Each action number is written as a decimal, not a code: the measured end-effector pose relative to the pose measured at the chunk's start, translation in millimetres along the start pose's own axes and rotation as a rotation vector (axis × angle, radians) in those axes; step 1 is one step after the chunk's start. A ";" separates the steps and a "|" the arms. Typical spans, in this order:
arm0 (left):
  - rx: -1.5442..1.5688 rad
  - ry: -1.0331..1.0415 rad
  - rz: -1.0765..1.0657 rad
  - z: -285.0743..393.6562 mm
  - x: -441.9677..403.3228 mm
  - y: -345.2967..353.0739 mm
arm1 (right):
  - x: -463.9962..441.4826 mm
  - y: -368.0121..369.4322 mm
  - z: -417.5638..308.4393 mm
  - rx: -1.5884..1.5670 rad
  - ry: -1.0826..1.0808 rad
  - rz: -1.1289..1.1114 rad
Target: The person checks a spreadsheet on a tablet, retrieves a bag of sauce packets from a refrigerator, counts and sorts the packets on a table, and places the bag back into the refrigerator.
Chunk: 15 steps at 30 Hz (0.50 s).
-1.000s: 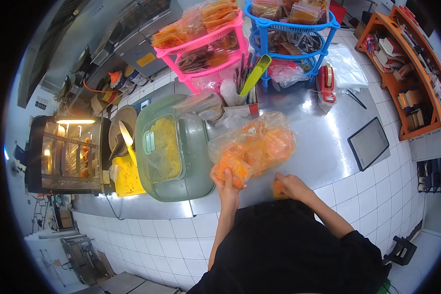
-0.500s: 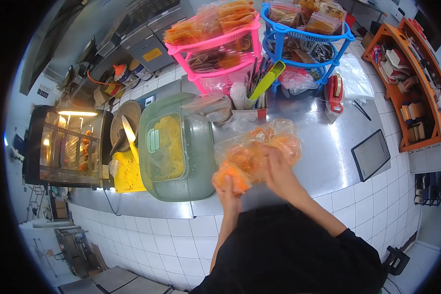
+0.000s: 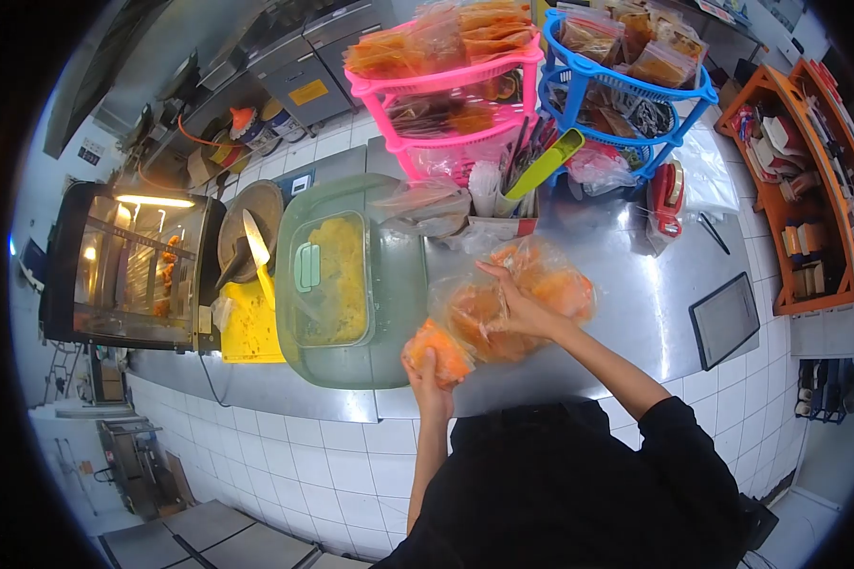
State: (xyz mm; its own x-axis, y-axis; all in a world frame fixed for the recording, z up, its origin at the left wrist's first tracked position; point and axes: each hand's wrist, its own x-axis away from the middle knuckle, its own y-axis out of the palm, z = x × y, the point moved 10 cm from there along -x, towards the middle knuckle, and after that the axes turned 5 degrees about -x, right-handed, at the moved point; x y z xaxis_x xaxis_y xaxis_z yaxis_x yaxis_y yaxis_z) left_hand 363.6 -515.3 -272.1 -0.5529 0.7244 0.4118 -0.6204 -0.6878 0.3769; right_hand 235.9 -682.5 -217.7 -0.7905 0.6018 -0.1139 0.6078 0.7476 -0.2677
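Note:
My left hand [image 3: 430,377] is closed around a small clear plastic bag [image 3: 440,349] packed with orange food, held over the front edge of the steel table. Just right of it lies a larger clear plastic bag [image 3: 476,321] with orange contents. My right hand [image 3: 524,308] rests over that larger bag, its thumb and index finger spread apart. Another bulging orange part of the bagged food [image 3: 558,290] shows behind the right hand. What the orange food is, I cannot make out.
A green lidded tub [image 3: 389,327] stands left, beside a yellow cutting board [image 3: 249,332] and a knife [image 3: 256,245]. Behind are a pink rack [image 3: 436,147] and a blue rack [image 3: 626,81] of bagged food. A tablet [image 3: 726,322] lies right.
My right hand has lifted off its lower spot on the larger bag, its thumb and index finger now spread. My left hand has moved slightly down, still gripping the small bag. The view has shifted.

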 end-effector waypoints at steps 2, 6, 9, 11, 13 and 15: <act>-0.018 -0.037 -0.006 -9.7 0.9 0.9 | -2.5 10.0 3.4 -0.043 0.032 -0.021; -0.002 -0.069 -0.003 -22.4 -0.7 2.6 | -1.9 27.9 17.9 -0.008 0.163 -0.018; -0.016 -0.078 0.016 -24.7 -1.1 1.5 | 1.9 25.4 13.9 -0.029 0.193 0.074; -0.032 -0.074 0.021 -23.2 -3.0 3.1 | 6.5 15.3 7.5 -0.041 0.261 0.094; -0.050 -0.069 0.030 -22.6 -1.7 3.8 | 27.5 -1.5 6.2 -0.060 0.435 0.050; -0.089 -0.050 0.027 -26.9 -5.9 0.5 | 51.2 -33.1 -14.6 0.075 0.381 0.201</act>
State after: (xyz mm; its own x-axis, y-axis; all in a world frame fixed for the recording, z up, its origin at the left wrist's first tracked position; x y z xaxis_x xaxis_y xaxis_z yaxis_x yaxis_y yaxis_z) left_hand 351.6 -518.6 -296.6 -0.5430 0.7010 0.4624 -0.6537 -0.6985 0.2912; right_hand 176.4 -672.3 -200.6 -0.5643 0.8043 0.1863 0.7284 0.5912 -0.3463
